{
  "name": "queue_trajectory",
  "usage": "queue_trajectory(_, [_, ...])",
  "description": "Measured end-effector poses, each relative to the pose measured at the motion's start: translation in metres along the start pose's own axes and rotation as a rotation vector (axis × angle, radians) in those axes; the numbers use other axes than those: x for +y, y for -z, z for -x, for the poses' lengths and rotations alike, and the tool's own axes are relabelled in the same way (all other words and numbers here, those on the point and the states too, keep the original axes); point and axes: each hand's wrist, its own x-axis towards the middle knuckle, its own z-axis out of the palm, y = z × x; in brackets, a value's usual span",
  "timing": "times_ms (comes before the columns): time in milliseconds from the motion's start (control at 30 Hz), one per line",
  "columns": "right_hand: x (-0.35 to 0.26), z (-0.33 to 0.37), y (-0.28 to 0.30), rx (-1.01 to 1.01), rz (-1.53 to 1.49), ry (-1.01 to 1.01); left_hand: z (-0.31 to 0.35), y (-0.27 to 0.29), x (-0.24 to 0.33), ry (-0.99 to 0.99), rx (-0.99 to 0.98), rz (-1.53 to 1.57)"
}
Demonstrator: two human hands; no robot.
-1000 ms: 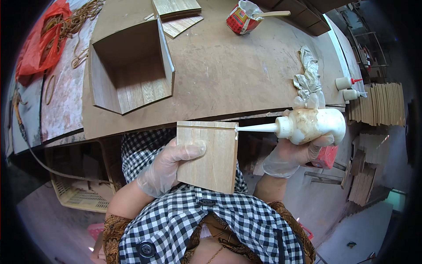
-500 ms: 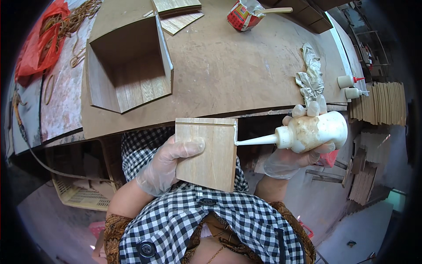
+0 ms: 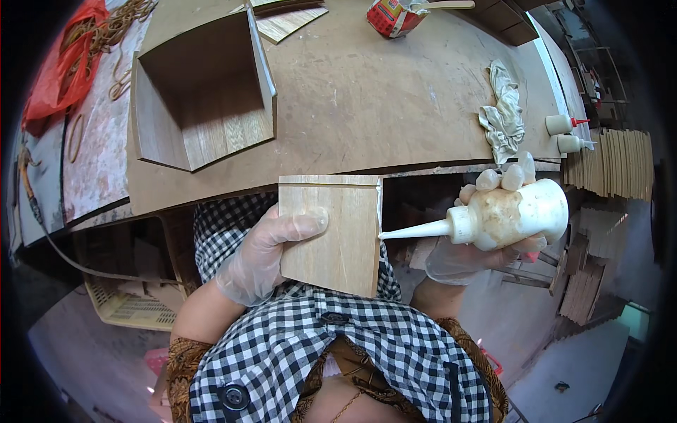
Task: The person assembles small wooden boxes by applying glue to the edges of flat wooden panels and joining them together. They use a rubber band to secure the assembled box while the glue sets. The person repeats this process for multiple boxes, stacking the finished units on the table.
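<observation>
In a clear plastic glove, my left hand (image 3: 271, 243) grips a small light wooden panel (image 3: 338, 233) by its left side, thumb on top. A groove runs across the panel near its far edge. My right hand (image 3: 486, 247), gloved too, is wrapped round a white squeeze glue bottle (image 3: 518, 217) with brownish stains. The bottle lies sideways, its long nozzle pointing left, and the tip meets the panel's right edge. White glue shows along the far part of that edge. Beyond my hands, an open wooden box (image 3: 211, 106) rests on the workbench (image 3: 352, 106).
A crumpled whitish glove (image 3: 502, 116) lies at the bench's right, near two small bottles (image 3: 564, 125). At the back stand a red packet (image 3: 393, 20) with a stick and stacked panels (image 3: 289, 25). A red bag (image 3: 67, 63) sits far left; a crate (image 3: 134, 303) is below.
The nozzle tip has slid slightly nearer to me along the panel's right edge, and the white glue line has lengthened. The bench appears shifted a little upward in view.
</observation>
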Motion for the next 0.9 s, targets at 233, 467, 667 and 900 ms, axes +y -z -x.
queue_trajectory(233, [0.001,-0.003,-0.010,0.085,0.075,0.010,-0.002,0.003,-0.002,-0.006,-0.013,0.014])
queue_trajectory(467, [0.003,0.003,-0.009,0.053,0.023,-0.031,-0.004,0.006,-0.003,-0.009,0.000,-0.007])
queue_trajectory(667, [0.004,0.006,-0.017,0.088,-0.009,-0.023,-0.005,0.008,-0.003,-0.017,-0.011,-0.013])
queue_trajectory(900, [0.001,0.001,-0.007,-0.159,-0.077,-0.126,-0.003,0.009,-0.002,-0.026,-0.012,0.050])
